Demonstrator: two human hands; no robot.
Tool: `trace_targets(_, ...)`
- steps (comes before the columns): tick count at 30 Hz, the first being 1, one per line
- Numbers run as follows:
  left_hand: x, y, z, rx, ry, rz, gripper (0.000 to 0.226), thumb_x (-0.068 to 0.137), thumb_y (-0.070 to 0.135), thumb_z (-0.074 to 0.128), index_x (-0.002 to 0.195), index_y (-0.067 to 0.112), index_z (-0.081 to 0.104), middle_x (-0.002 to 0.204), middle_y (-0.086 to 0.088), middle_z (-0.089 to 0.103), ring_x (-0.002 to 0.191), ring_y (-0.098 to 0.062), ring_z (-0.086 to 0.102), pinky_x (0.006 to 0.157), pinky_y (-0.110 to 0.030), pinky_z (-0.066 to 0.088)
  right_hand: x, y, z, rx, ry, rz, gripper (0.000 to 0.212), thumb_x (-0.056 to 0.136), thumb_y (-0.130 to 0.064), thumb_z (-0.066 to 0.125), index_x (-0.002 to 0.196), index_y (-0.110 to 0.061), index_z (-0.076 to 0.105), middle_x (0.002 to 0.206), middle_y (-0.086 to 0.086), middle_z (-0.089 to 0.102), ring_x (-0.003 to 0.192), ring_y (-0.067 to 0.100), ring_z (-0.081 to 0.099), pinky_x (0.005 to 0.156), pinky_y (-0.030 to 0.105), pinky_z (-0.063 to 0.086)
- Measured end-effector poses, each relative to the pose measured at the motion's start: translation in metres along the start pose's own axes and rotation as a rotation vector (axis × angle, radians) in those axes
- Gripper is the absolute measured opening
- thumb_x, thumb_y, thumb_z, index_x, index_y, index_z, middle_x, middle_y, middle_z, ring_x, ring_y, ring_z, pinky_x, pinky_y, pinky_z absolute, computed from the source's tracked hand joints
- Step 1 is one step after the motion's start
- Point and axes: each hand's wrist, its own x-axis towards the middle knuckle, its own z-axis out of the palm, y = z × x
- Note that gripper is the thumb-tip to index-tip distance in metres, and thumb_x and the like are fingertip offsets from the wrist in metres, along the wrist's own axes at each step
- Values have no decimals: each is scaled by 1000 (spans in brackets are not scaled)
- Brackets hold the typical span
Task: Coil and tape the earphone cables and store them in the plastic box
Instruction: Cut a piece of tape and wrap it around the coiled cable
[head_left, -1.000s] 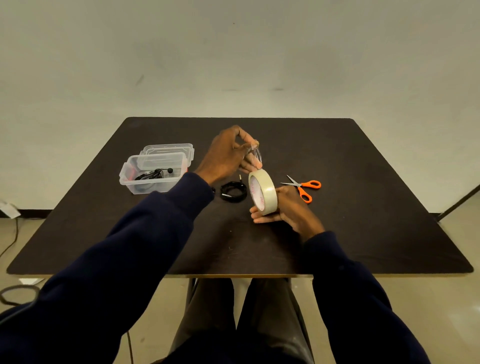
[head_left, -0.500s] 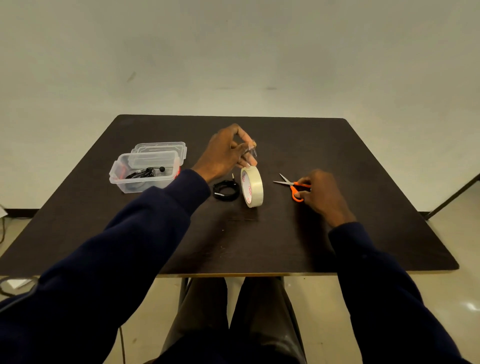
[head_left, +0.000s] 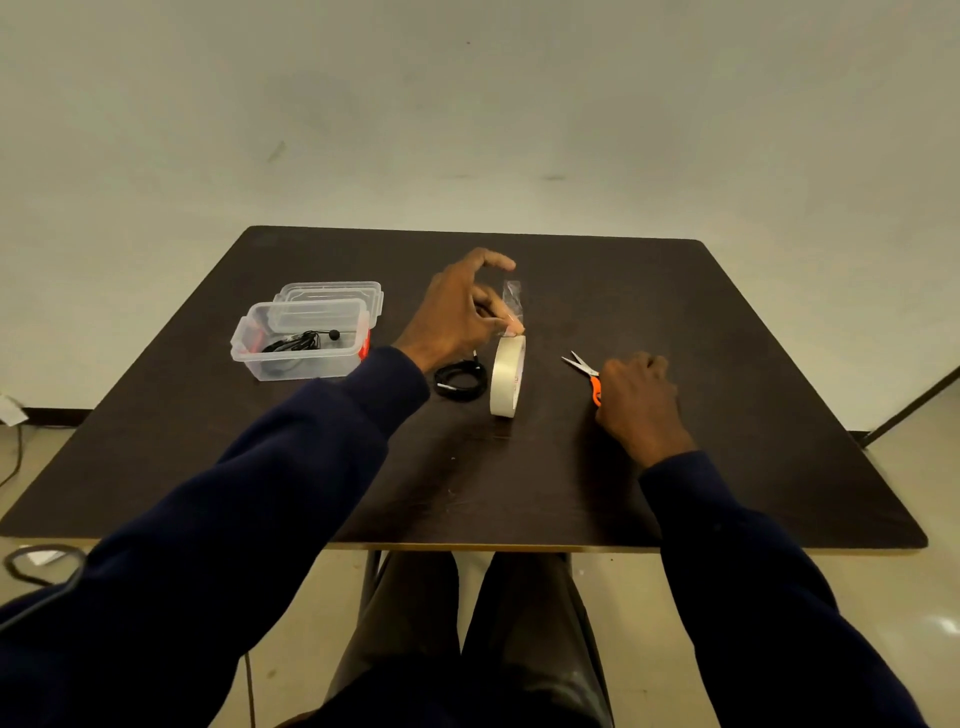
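A roll of clear tape (head_left: 507, 376) stands on edge in the middle of the dark table (head_left: 753, 364). My left hand (head_left: 460, 314) pinches the pulled-out tape end (head_left: 512, 299), which sticks up above the roll. A coiled black earphone cable (head_left: 460, 381) lies just left of the roll, below my left wrist. My right hand (head_left: 636, 397) rests on the orange-handled scissors (head_left: 586, 371), covering the handles; the blades point to the far left. At the left stands the clear plastic box (head_left: 301, 340), holding another black earphone cable (head_left: 301, 340).
The box's clear lid (head_left: 332, 291) lies just behind the box. The table's front edge runs close to my knees. On the floor at the left lie cables and a white scrap.
My right hand let go of the tape roll, moved right and settled on the scissors. The roll now stands on the table. My left hand still pinches the tape end.
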Motion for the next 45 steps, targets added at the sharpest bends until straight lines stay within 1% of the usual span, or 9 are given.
trace_targets(3,1,-2,2,28,5,-3,67,79,8,87,138,11,55,84,-2,78,78,-4,75,77,-13,56,-3,2,-3,-26,-11,-18,25,99,-17,57,122,-7,60,128,21,56,123,40,49,88,47,51)
trace_targets(8,0,-4,1,82,34,32,31,83,11,84,113,9,75,93,-4,79,83,-6,76,80,-17,59,-8,1,7,19,29,-75,34,92,-8,59,126,-10,61,125,19,52,120,38,46,87,46,50)
trace_targets(12,0,-3,0,33,31,17,17,82,11,84,98,8,79,89,2,78,80,-3,74,75,-15,58,-12,0,16,149,92,-71,49,93,-9,62,139,-18,52,128,15,53,118,33,46,91,43,49)
trace_targets(19,-2,-1,-2,-64,22,-17,12,88,7,78,99,2,77,89,-4,78,81,-9,77,72,-21,61,-8,2,27,546,216,-71,45,93,-5,59,134,-24,56,121,6,63,113,29,56,86,39,46)
trace_targets(21,-3,0,-3,-111,12,-28,11,90,7,76,99,0,76,86,-6,78,80,-13,78,72,-26,63,-6,3,28,675,203,-77,43,93,-7,63,133,-23,61,118,5,64,106,23,61,88,32,49)
trace_targets(25,-1,-1,-6,-173,-6,-32,8,90,5,76,96,0,76,86,-6,78,82,-20,79,71,-28,63,-6,8,7,913,154,-84,41,86,-18,79,123,-26,66,101,-3,67,82,2,61,68,5,43)
trace_targets(32,1,-7,-3,-123,-19,19,9,91,6,74,99,1,77,93,-7,78,88,-18,78,81,-37,64,5,21,-60,651,-87,-435,43,83,-32,83,122,-29,63,109,-8,63,98,9,61,76,25,46)
trace_targets(37,2,-14,-3,-69,-5,44,9,91,10,75,99,5,78,95,-6,78,91,-19,77,85,-46,64,17,23,-84,466,-217,-544,42,83,-27,82,121,-30,64,104,-14,60,94,6,59,76,25,45)
trace_targets(45,-1,-7,1,-11,4,115,6,90,8,76,94,5,79,91,-2,77,84,-7,74,77,-21,60,30,8,-95,379,-241,-591,41,84,-26,80,123,-25,66,105,-6,62,95,16,60,75,29,47)
